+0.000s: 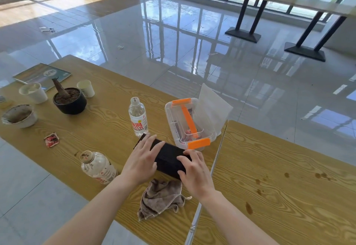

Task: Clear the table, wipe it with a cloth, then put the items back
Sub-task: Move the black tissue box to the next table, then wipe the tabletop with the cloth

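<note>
The left hand and the right hand both hold a long black box, one at each end, fingers over its top. It sits on the yellow wooden worktop. A crumpled brown cloth lies just beside it, near the worktop's edge. A clear plastic tub with orange clips stands behind.

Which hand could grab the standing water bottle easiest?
Probably the left hand: the water bottle stands just beyond its fingertips, while the right hand sits across the black box.
</note>
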